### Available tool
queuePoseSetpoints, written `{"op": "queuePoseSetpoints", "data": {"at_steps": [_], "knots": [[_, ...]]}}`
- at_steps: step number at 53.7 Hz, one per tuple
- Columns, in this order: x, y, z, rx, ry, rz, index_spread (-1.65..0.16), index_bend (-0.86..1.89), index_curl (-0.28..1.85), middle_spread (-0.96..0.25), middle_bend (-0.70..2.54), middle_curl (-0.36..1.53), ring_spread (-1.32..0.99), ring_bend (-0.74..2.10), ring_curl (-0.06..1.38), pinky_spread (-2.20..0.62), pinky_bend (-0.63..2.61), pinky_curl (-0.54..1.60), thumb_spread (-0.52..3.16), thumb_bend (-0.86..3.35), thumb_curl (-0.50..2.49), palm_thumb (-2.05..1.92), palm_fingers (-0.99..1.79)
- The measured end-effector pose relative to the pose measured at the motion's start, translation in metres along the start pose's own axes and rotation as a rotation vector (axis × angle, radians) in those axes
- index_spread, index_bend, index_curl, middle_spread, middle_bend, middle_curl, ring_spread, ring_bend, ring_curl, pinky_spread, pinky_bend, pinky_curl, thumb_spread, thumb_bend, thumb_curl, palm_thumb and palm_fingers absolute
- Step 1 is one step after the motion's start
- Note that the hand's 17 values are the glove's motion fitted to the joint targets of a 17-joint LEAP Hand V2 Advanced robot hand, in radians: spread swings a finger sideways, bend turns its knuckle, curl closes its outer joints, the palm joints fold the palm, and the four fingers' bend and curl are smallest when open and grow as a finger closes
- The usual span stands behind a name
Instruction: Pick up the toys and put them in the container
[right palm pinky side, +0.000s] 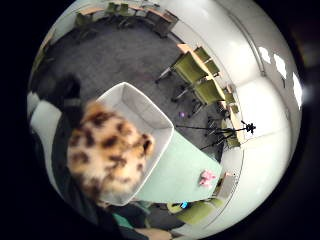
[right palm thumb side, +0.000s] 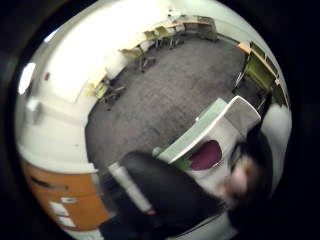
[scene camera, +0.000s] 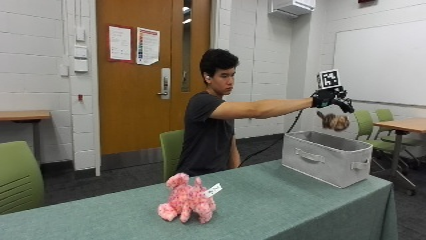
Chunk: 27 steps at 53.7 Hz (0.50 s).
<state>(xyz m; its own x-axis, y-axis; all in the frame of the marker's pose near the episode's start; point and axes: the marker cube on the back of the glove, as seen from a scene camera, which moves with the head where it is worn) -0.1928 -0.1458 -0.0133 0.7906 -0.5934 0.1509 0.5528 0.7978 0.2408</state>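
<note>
Green table (scene camera: 286, 200), grey container (scene camera: 326, 157), leopard toy (scene camera: 333, 121) just below open grip (scene camera: 331, 97)

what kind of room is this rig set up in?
Likely a classroom or meeting room: whiteboard on a painted block wall, green chairs at tables, carpeted floor.
</note>
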Motion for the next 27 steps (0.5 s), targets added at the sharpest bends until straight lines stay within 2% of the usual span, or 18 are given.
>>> {"op": "queuePoseSetpoints", "data": {"at_steps": [1, 3, 4, 5, 7, 9, 11, 17, 27], "knots": [[0.003, 0.001, 0.002, -0.025, 0.018, 0.008, -0.14, 1.14, 0.69, -0.2, 1.31, 0.63, -0.29, 1.43, 0.53, -0.42, 0.71, 0.4, 1.13, -0.11, 0.11, -0.17, 1.23], [0.014, 0.003, 0.007, -0.08, 0.092, 0.066, -0.15, 1.05, 0.66, -0.21, 1.22, 0.6, -0.3, 1.36, 0.5, -0.38, 0.7, 0.4, 1.05, -0.14, 0.1, -0.22, 1.01], [0.02, 0.004, 0.009, -0.097, 0.126, 0.092, -0.16, 1.0, 0.65, -0.2, 1.12, 0.57, -0.3, 1.37, 0.5, -0.37, 0.67, 0.39, 1.03, -0.15, 0.1, -0.23, 0.81], [0.025, 0.005, 0.01, -0.103, 0.146, 0.107, -0.18, 0.96, 0.66, -0.19, 0.99, 0.54, -0.3, 1.3, 0.49, -0.34, 0.7, 0.42, 0.99, -0.16, 0.1, -0.25, 0.45], [0.028, 0.006, 0.008, -0.09, 0.14, 0.128, -0.2, 0.93, 0.7, -0.18, 0.92, 0.54, -0.3, 1.22, 0.51, -0.3, 0.79, 0.48, 0.95, -0.16, 0.09, -0.25, 0.21], [0.029, 0.006, 0.005, -0.074, 0.114, 0.155, -0.22, 0.82, 0.65, -0.17, 0.84, 0.5, -0.3, 1.04, 0.45, -0.26, 0.86, 0.49, 0.92, -0.17, 0.09, -0.27, -0.11], [0.026, 0.007, 0.004, -0.071, 0.114, 0.162, -0.23, 0.7, 0.59, -0.16, 0.78, 0.47, -0.3, 0.91, 0.39, -0.24, 0.91, 0.47, 0.89, -0.18, 0.08, -0.27, -0.17], [-0.031, -0.002, 0.007, -0.077, 0.148, 0.222, -0.27, 0.56, 0.47, -0.15, 0.66, 0.42, -0.32, 0.75, 0.28, -0.17, 0.89, 0.41, 0.84, -0.18, 0.07, -0.27, -0.08], [0.04, 0.047, -0.018, -0.068, 0.139, 0.287, -0.29, 0.49, 0.45, -0.15, 0.58, 0.4, -0.34, 0.71, 0.25, -0.13, 0.82, 0.38, 0.81, -0.17, 0.05, -0.27, -0.01]]}}
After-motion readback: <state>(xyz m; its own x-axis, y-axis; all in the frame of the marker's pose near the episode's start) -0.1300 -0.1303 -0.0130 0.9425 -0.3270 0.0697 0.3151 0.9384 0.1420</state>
